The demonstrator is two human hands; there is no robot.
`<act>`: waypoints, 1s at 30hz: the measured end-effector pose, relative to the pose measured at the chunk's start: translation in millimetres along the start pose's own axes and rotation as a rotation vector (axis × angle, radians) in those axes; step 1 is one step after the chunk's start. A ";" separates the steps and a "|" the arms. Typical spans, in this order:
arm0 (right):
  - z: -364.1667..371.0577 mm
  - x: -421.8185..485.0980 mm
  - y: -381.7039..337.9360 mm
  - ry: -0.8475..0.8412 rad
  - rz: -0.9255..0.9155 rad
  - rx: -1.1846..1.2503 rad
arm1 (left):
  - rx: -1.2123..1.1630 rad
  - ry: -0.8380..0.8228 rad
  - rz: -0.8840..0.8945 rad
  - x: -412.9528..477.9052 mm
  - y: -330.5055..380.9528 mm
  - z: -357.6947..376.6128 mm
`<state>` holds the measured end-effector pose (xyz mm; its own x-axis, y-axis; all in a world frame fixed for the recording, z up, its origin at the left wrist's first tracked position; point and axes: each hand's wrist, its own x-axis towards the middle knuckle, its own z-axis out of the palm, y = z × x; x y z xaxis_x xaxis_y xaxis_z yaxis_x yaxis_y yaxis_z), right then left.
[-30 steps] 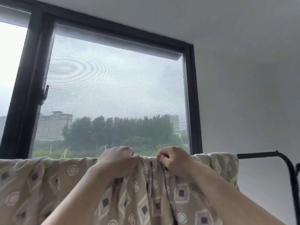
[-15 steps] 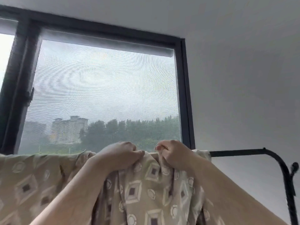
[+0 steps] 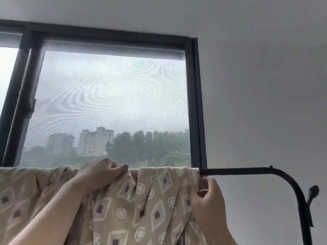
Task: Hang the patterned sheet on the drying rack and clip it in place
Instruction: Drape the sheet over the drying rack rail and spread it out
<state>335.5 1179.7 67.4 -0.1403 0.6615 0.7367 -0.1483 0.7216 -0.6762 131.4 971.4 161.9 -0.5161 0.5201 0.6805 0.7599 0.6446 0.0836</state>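
Observation:
The patterned sheet (image 3: 141,200), beige with diamonds and circles, hangs over the black top bar of the drying rack (image 3: 235,171) across the lower left of the view. My left hand (image 3: 102,172) grips a bunched fold of the sheet at the bar. My right hand (image 3: 207,198) pinches the sheet's right edge just below the bar, where the cloth ends. No clip is visible.
The bare bar runs right and bends down into a black upright (image 3: 304,206) with a small knob (image 3: 313,190) beside it. A dark-framed window (image 3: 196,103) with a mesh screen is behind the rack. White wall fills the right side.
My right hand has moved right from beside the left hand to the sheet's right edge and dropped below the bar. The sheet is spread wider along the bar. The view shifted right.

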 end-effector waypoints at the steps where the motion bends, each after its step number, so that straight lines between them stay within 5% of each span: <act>1: 1.5 -2.3 -0.4 -0.079 0.185 0.135 | 0.005 -0.003 -0.009 -0.4 0.4 -0.1; 4: 0.6 -5.2 -1.8 -0.259 0.374 0.338 | 0.016 -0.006 -0.026 -2.1 2.5 -1.3; 9: 1.7 -5.0 -21.5 -0.174 0.171 0.304 | -0.032 -0.044 -0.047 -2.9 5.5 -2.6; 17: 14.0 -1.2 -45.0 -0.329 0.646 0.803 | -0.093 -0.193 -0.048 -2.1 33.9 -20.1; 24: 1.3 -0.2 -46.8 -0.325 0.613 1.034 | -0.125 -0.169 0.004 0.4 58.7 -8.2; 30: -2.7 0.8 -25.8 -0.217 0.610 0.859 | -0.259 -0.214 -0.040 2.5 54.9 -13.6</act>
<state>341.8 1162.1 85.5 -0.5816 0.7498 0.3155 -0.6212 -0.1589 -0.7674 177.3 1000.5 178.1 -0.5980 0.6210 0.5067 0.7983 0.5176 0.3079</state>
